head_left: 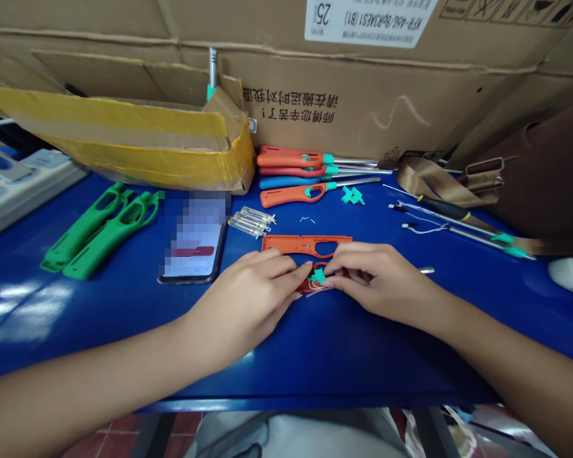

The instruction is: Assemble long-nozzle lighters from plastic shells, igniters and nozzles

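Note:
An open half of an orange lighter shell (305, 287) lies on the blue table, partly covered by my fingers. My left hand (260, 286) grips its left part from above, fingers closed. My right hand (379, 278) pinches at its right part, fingertips on a small teal trigger piece (319, 275). Thin white wires loop out below the teal piece. A metal tube tip (426, 270) sticks out beyond my right hand; its other end is hidden. Just behind, the other orange shell half (291, 244) lies with its inside up.
Behind are assembled lighters (286, 196), loose teal parts (353, 195) and clear gas tanks (251, 221). At left lie a phone (191, 254), green shells (109, 229) and a power strip (23, 187). A screwdriver (442, 207) and wired tubes (477, 235) lie right. Cardboard (286, 83) stands behind.

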Demonstrator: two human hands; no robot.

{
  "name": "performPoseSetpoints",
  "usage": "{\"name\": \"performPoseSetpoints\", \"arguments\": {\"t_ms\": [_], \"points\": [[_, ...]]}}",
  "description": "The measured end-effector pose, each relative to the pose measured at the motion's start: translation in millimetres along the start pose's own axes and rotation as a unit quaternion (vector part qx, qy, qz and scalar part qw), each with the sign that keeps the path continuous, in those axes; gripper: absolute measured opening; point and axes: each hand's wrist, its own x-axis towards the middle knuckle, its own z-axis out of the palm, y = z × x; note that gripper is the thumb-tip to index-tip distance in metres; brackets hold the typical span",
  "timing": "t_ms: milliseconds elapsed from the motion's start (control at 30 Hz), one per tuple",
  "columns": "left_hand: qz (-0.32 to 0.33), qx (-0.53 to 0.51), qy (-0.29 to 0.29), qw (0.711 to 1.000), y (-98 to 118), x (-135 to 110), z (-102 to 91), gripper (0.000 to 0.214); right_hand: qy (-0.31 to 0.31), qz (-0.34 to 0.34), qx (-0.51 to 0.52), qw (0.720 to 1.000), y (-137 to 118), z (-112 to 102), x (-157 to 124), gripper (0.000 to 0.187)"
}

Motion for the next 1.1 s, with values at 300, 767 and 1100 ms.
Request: {"name": "performPoseSetpoints", "arguments": {"t_ms": [300,767,1100], "points": [[-0.006,0.016,-0.054,0.998,3,1,-5.0,0.041,0.011,-0.002,0.003,1.000,-2,-2,5,0.007],[0.015,0.076,-0.100,0.992,3,0,-4.9,0.040,-0.090,-0.123,-0.245,0.957,-12,-7,-9,0.018],[0.011,0.035,-0.075,0.997,0,1,-3.9,0.042,0.011,0.114,0.060,0.992,-12,-7,-3,0.013]]}}
